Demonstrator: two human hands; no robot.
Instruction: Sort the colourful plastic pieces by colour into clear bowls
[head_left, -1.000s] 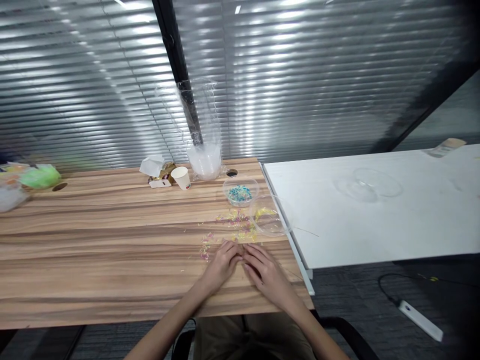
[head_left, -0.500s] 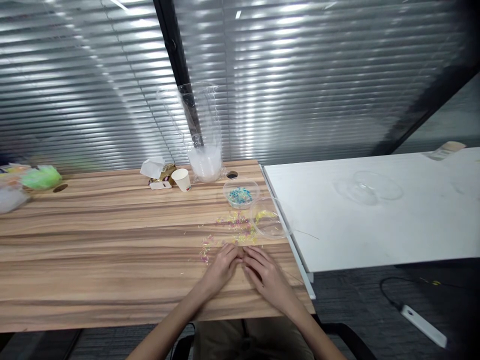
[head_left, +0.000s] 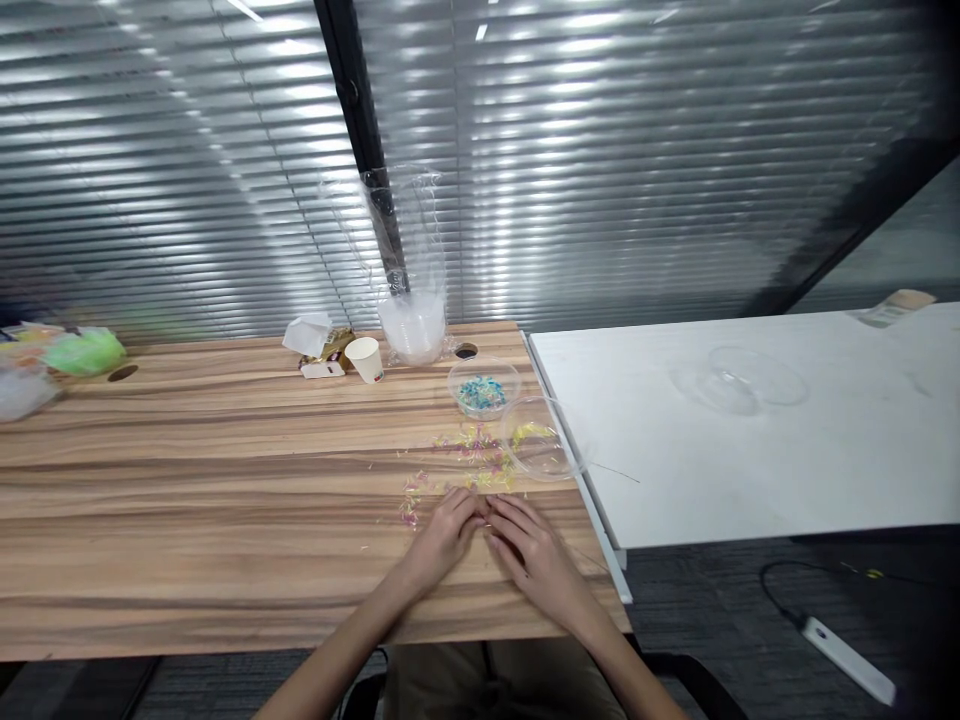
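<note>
My left hand [head_left: 448, 530] rests on the wooden table with its fingers bent together, its fingertips meeting those of my right hand [head_left: 531, 548]. Both hands are closed in a pinch, and whatever lies between the fingertips is too small to make out. Just beyond them, pink and yellow small pieces [head_left: 477, 445] are scattered on the wood. A clear bowl [head_left: 576, 462] with some yellow pieces stands past my right hand, over the table's right edge. Behind it is a second clear bowl [head_left: 452, 385] holding blue and pale pieces [head_left: 482, 393].
At the back stand a paper cup [head_left: 365, 360], an open small box [head_left: 324, 366] and a plastic bag with white bowls [head_left: 414, 328]. Coloured bags [head_left: 84, 352] lie far left. A white table [head_left: 675, 450] adjoins on the right, with clear lids [head_left: 757, 378] on it.
The view has shifted very slightly. Both hands stay in the same place with their fingertips together.
</note>
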